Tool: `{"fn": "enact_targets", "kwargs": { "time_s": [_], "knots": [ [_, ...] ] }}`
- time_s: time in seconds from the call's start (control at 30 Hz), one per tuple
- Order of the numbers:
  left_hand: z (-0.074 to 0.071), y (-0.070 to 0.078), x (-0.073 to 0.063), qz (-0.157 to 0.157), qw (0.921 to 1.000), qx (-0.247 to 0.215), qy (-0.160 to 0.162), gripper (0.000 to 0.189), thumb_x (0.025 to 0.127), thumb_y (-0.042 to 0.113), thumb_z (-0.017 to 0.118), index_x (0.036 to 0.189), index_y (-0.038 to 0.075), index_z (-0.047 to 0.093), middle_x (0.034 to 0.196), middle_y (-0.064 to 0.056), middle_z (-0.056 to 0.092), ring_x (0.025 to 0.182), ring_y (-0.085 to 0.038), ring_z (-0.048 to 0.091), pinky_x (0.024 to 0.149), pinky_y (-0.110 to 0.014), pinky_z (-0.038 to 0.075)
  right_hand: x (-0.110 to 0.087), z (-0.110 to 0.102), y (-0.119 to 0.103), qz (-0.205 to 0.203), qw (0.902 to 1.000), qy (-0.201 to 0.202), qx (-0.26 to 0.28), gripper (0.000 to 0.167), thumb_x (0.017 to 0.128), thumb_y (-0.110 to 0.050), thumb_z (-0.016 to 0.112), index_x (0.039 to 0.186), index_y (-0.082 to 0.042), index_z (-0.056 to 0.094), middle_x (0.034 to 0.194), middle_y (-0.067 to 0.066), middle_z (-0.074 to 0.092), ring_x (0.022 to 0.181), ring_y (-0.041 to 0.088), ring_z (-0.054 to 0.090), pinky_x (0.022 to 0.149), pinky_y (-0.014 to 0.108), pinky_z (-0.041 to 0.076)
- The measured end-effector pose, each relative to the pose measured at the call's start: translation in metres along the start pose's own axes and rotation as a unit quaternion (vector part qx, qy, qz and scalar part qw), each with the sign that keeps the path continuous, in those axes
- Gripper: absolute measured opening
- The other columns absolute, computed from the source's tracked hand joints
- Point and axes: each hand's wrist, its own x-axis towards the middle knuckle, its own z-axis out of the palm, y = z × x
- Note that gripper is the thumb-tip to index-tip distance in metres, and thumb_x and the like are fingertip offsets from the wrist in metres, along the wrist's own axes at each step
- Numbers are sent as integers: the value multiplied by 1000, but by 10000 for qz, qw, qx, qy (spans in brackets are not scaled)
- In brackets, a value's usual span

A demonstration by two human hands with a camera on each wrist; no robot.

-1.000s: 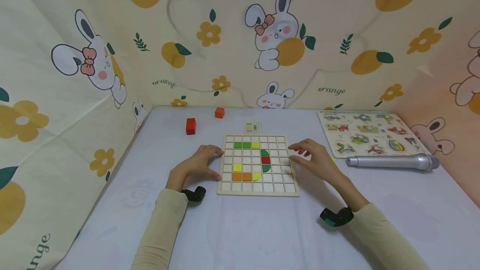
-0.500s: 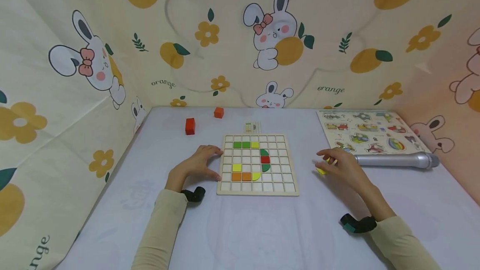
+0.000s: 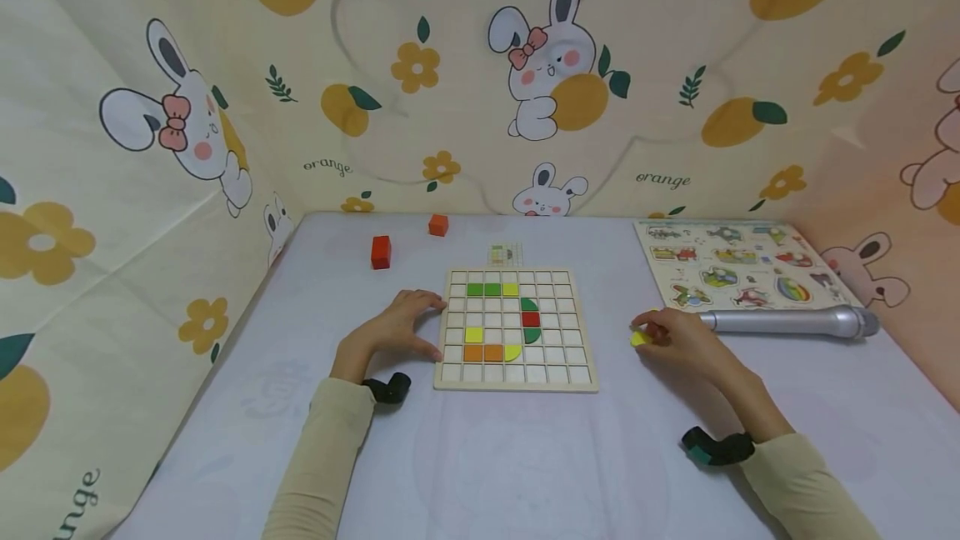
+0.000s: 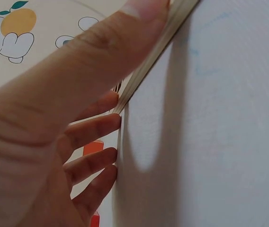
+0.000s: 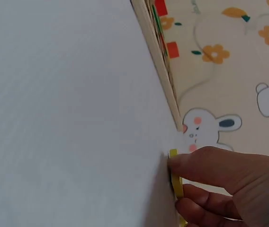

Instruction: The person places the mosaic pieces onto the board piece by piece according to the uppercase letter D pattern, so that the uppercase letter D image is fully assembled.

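Observation:
A wooden grid board lies flat on the table, with green, yellow, orange and red flat pieces set in some of its squares. My left hand rests its fingertips and thumb against the board's left edge; in the left wrist view the fingers are nearly straight along that edge. Right of the board, my right hand pinches a small flat yellow piece between thumb and fingers, at table level. The right wrist view shows the thumb on the yellow piece, with more yellow partly hidden under the fingers.
A small printed pattern card lies behind the board. Two blocks, one red and one orange, stand at the back left. A silver microphone and a picture puzzle board lie at the right.
My right hand has moved right, from beside the board's right edge to the yellow piece, and its thumb and fingers have closed on it. The left hand stays in place.

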Motion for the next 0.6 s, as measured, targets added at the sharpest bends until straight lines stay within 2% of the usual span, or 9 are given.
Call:
{"fn": "enact_targets", "kwargs": {
  "time_s": [0.17,0.37,0.6],
  "knots": [
    [0,-1,1,16,10000,-20,13,84,62,43,85,133,19,48,144,-2,38,134,-24,24,109,-48,28,10,1,-13,-156,9997,147,116,27,74,-3,70,100,-1,68,82,1,59,76,16,50,67,30,48],
    [0,-2,1,42,10000,11,17,83,62,43,84,134,19,48,144,-3,38,134,-24,24,108,-48,29,32,7,-41,-749,9937,544,630,26,76,-5,73,101,-3,68,92,4,62,84,19,55,72,37,50],
    [0,-2,1,64,10000,-25,26,83,61,43,84,133,19,49,144,-2,38,133,-24,24,108,-48,30,62,25,-79,-836,9893,254,1169,29,78,-12,75,106,-7,68,98,3,62,90,21,56,77,39,50]
  ]
}}
